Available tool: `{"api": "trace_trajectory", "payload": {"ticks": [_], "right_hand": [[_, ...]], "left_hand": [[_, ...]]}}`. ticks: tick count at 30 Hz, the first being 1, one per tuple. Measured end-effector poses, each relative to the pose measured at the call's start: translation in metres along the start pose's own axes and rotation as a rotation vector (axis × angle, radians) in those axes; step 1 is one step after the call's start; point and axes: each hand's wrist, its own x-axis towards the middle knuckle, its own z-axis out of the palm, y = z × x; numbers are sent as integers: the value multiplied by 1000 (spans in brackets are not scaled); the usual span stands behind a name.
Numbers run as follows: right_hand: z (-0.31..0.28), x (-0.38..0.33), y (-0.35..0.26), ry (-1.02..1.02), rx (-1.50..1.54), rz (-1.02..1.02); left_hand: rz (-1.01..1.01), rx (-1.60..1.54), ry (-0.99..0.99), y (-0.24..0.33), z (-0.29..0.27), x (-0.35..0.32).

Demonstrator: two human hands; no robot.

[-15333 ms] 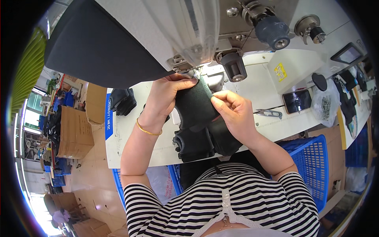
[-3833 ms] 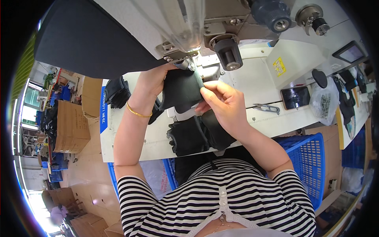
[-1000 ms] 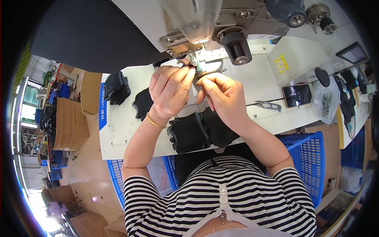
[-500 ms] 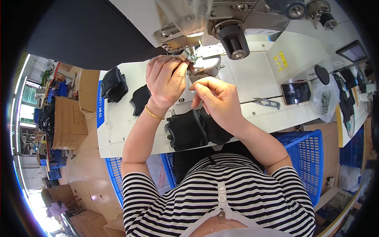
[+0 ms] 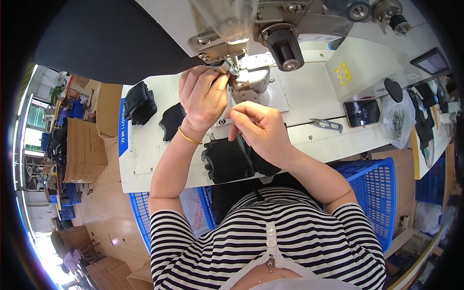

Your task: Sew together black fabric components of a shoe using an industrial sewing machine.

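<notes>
Left hand [image 5: 202, 96] raised to the needle area [image 5: 232, 67] of the white sewing machine [image 5: 251, 77], fingertips pinched together there; whether on thread, cannot tell. Right hand [image 5: 258, 128] just beside, thumb and forefinger pinched, anything between them too small to see. Black fabric pieces [image 5: 232, 159] lying on the table edge [image 5: 145, 164] beneath the wrists. Thread snips [image 5: 326, 125] farther right.

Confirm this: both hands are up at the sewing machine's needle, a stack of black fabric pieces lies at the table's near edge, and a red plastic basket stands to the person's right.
Wrong on one point: the head view shows the basket is blue, not red. The rest holds.
</notes>
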Motion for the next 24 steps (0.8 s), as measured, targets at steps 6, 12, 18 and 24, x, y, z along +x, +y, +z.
{"api": "trace_trajectory", "payload": {"ticks": [6,12,18,24], "right_hand": [[0,-4,4,-16,-22,-9],[-28,-23,36,153,-539,-335],[-53,-65,75,250,-1036,-139],[-48,-65,77,279,-1091,-294]], "left_hand": [[12,-11,10,2,0,-4],[-305,-16,-117,6,-3,-25],[-371,-72,-211,2,-3,-27],[-356,143,-431,-39,-66,-84]]}}
